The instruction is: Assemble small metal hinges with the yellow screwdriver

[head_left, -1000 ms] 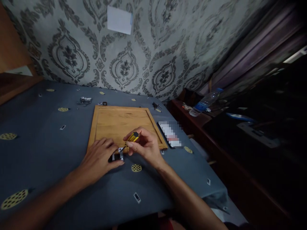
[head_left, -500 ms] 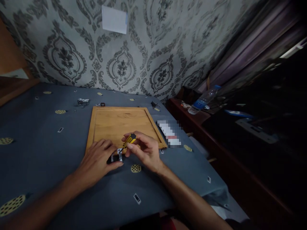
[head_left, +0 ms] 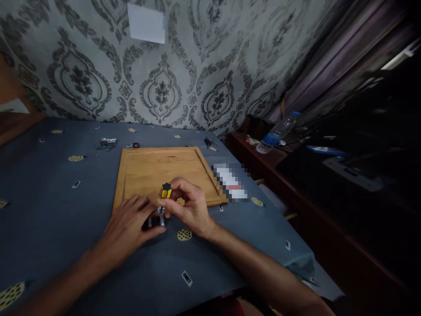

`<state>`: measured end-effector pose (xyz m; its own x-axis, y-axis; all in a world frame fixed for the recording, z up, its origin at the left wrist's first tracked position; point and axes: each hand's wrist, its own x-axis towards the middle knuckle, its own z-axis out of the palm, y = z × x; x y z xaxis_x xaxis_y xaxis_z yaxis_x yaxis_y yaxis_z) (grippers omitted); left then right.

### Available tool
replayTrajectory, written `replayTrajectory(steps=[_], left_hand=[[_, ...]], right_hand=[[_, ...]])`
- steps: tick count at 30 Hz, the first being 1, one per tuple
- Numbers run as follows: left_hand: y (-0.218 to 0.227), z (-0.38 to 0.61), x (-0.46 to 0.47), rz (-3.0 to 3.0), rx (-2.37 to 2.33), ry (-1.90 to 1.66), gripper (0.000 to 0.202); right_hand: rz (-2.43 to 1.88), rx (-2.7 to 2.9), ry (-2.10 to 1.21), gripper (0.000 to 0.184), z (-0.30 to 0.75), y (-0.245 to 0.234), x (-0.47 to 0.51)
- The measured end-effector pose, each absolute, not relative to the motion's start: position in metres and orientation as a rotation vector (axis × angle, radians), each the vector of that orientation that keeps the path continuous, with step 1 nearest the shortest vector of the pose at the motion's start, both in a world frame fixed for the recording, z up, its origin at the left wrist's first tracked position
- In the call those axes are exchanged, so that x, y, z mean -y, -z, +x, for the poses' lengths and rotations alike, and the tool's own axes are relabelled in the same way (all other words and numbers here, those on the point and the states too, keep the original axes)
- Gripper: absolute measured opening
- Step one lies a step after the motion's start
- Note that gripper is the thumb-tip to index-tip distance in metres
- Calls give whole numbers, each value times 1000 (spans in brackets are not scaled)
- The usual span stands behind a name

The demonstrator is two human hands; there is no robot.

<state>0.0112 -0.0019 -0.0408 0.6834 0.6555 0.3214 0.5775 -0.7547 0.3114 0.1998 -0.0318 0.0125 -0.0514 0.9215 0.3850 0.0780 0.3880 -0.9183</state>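
1. While the right hand [head_left: 189,210] pinches a yellow-and-black plastic-handled screwdriver [head_left: 166,191], its long axis stands steep above the shiny silver metal fitting [head_left: 162,218].
2. The left hand [head_left: 126,223], nearer, clasps that fitting between thumb and fingers, at the framed rectangular wooden panel's [head_left: 161,169] near edge.

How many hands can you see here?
2: the left hand holds a small metal fitting by the near edge of the wooden panel; the right hand grips a yellow-and-black screwdriver.

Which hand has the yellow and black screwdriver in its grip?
The right hand: its grip is on the screwdriver, whereas the left hand holds a small metal piece at the near edge of the wooden panel.
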Motion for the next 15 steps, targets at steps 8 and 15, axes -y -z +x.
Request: replayTrajectory(steps=[8,15], left_hand=[[42,10,2,2747,-1017,-644,30],[41,10,3,2727,-1004,-623,30]], right_hand=[[-856,1583,-726,19,211,-9,37],[-878,1470,-847,22,211,-4,39]])
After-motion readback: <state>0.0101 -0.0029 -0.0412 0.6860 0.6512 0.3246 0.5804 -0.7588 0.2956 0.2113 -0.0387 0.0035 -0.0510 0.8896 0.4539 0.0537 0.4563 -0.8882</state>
